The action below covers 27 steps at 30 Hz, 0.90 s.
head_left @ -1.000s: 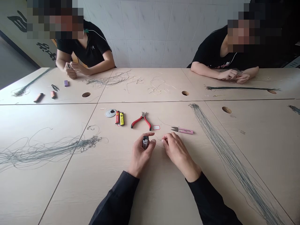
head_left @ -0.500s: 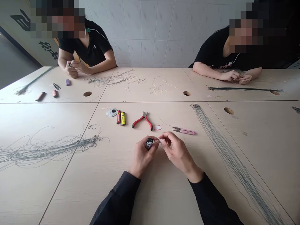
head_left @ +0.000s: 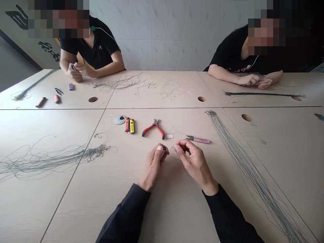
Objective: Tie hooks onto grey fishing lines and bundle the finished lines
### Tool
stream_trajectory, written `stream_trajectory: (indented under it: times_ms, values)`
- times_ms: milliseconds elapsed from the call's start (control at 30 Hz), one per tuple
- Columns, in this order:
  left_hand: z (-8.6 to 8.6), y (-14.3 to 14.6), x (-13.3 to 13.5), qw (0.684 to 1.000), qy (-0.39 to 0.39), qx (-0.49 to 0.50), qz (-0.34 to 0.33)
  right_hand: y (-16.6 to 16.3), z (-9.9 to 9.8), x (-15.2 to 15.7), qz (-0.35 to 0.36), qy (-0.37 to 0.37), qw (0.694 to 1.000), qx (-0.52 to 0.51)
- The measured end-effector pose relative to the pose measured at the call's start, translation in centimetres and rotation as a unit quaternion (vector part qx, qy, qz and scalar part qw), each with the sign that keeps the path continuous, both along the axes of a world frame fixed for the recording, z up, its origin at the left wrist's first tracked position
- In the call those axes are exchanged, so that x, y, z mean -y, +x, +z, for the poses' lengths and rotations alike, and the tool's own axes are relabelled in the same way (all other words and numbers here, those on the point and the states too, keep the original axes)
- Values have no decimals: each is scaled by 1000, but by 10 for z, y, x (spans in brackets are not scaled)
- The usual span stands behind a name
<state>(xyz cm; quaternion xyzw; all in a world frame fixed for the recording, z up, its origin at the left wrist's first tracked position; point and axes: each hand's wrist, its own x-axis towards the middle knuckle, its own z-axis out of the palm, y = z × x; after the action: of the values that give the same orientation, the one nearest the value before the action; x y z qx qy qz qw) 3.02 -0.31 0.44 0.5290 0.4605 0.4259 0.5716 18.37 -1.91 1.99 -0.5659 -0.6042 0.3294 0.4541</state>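
Observation:
My left hand (head_left: pixel 155 158) is closed round a lighter (head_left: pixel 164 149), the thumb lying over its top end; most of its body is hidden. No flame can be made out. Just to the right, my right hand (head_left: pixel 190 157) pinches a thin line (head_left: pixel 172 147) whose short end points toward the lighter. The two hands are a little apart. Beyond them lie red-handled pliers (head_left: pixel 154 128) with jaws parted, a small red-edged white label (head_left: pixel 169 136) and pink thread snips (head_left: pixel 198 139).
A red lighter (head_left: pixel 127 124), a yellow lighter (head_left: pixel 132 126) and a round metal disc (head_left: pixel 119 119) lie beyond my left hand. Bundles of thin line with hooks spread left (head_left: pixel 63 158) and right (head_left: pixel 240 158). Two people work across the table, where more lines and lighters lie.
My hands have drawn apart. The left thumb has moved onto the lighter's top, and the lighter has turned in the grip. The right hand still pinches the line, its end now showing.

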Motion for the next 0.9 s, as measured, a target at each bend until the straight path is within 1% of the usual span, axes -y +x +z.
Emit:
stream_trajectory:
  times_ms: [67, 133, 300, 400, 500, 600, 733, 900]
  values:
    - [1, 1, 0, 1000, -6, 5, 2, -1, -1, 1, 3, 16, 1000, -16]
    - [1, 1, -1, 1000, -11, 14, 7, -3, -3, 1, 11, 22, 998, -65]
    - [-1, 2, -1, 998, -22, 47, 40, -10, -6, 3, -8, 1, 979, -203]
    - [0, 1, -1, 996, -19, 61, 64, -13, -5, 4, -11, -11, 972, -235]
    - [1, 0, -2, 996, -17, 50, 70, -13, -3, 4, -10, -12, 974, -227]
    - [0, 0, -2, 998, -16, 8, 56, -13, -3, 4, -9, -12, 980, -199]
    - [-4, 1, -1, 999, 16, -38, 25, -14, -3, 6, -4, -14, 993, -121]
    - [-6, 3, 0, 995, 43, -83, 33, -15, -2, 8, -9, 15, 1000, -17]
